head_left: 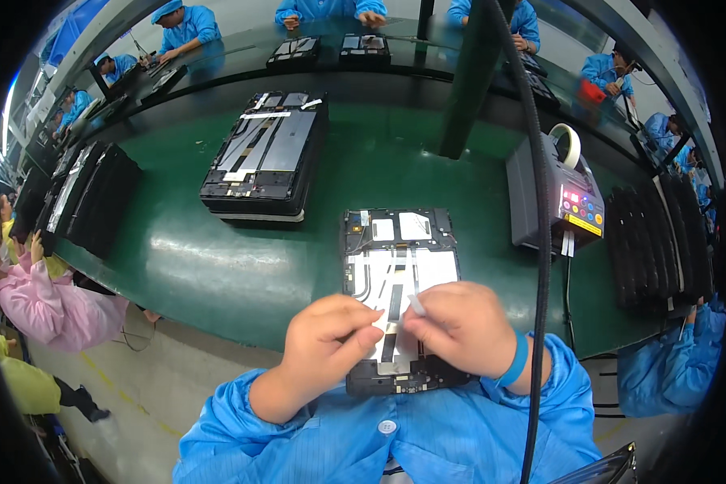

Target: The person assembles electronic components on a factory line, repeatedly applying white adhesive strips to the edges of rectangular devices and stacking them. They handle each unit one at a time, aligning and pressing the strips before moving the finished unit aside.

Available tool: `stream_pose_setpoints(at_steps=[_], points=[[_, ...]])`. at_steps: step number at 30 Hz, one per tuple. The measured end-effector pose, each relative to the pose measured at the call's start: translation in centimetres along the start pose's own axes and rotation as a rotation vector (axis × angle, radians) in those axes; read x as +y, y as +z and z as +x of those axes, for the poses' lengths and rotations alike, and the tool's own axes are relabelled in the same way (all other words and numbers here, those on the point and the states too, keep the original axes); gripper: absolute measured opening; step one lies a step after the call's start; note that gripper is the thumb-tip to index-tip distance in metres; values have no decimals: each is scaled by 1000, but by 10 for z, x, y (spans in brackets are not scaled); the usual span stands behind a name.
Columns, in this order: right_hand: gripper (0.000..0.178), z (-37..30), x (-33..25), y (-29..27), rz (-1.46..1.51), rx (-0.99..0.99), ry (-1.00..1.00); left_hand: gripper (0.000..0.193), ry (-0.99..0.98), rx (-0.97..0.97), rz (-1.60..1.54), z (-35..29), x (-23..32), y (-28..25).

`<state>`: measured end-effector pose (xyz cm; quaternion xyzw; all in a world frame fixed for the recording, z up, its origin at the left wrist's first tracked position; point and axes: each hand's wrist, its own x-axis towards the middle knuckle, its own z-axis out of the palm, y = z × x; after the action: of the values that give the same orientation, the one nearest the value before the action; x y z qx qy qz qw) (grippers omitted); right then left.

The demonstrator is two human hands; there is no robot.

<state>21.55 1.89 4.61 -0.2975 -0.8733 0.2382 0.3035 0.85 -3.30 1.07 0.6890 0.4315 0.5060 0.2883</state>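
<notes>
The opened device (397, 278) is laid beneath both hands, a tape dispenser (524, 194) at its two o'clock. A white strip (416, 305) is pinched by the right hand (464, 327); whether anything is gripped by the left hand (331, 343), at eight o'clock, cannot be told. The strip (probably tacky) could be stuck askew by a twisted wrist.

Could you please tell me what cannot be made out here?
Head view:
Middle of the open device: partly covered by left hand and right hand.
Full shape of the white piece: partly hidden by right hand.
Part of the grey machine: behind the black cable.
Head of the co-worker opposite: cut off by upper edge.
</notes>
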Motion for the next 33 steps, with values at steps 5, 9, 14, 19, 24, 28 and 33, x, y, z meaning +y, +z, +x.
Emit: stream_pose_setpoints(at_steps=[5, 9, 14, 19, 24, 28, 33], points=[[17, 39, 29, -5, -14, 10, 191, 26, 75, 59, 580, 36, -26, -15], [45, 76, 49, 14, 85, -114, 141, 26, 99, -18, 720, 51, -43, -17], [42, 99, 69, 31, -58, -202, -17, 25, 93, -29, 757, 48, -54, -16], [32, 114, 76, 34, -68, -163, -174, 24, 112, -40, 765, 48, -54, -14], [25, 113, 83, 44, -87, -152, -54, 24, 128, -63, 769, 50, -56, -15], [24, 108, 78, 45, -86, -178, 108, 23, 145, -33, 760, 50, -57, -15], [22, 105, 86, 45, -16, -147, 37, 21, 178, 11, 774, 49, -58, -13]])
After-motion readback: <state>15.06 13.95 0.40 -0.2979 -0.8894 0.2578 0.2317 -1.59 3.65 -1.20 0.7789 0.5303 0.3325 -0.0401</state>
